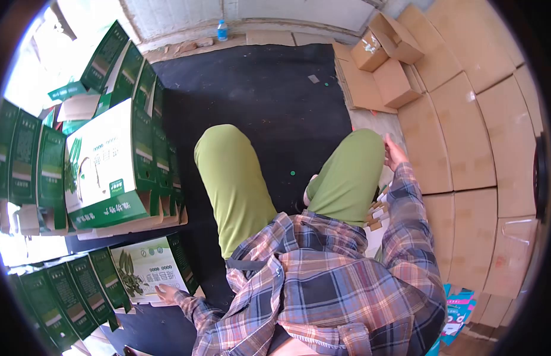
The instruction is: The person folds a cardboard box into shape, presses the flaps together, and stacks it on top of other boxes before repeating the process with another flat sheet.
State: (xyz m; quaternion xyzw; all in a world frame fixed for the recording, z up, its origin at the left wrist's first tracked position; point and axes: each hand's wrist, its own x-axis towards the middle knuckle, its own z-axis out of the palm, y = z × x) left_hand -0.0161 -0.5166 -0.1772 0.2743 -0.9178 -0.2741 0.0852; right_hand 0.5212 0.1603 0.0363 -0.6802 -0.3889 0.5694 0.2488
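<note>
At lower left my left hand (170, 293) rests against the lower edge of a white and green printed carton (146, 270), its visible fingers somewhat apart and no firm grip showing. My right hand (396, 153) is beside my right knee, fingers loosely bent and apart, with nothing visible in it. Above the left carton stands a larger stack of green and white cartons (103, 163), some with open flaps. Several green cartons (62, 296) stand in a row left of my left hand.
Brown cardboard boxes (465, 130) are stacked along the right side. Open brown boxes (385, 74) lie at the upper right. A black mat (246, 83) covers the floor. A blue bottle (222, 31) stands by the far wall. A blue and pink package (458, 311) is at lower right.
</note>
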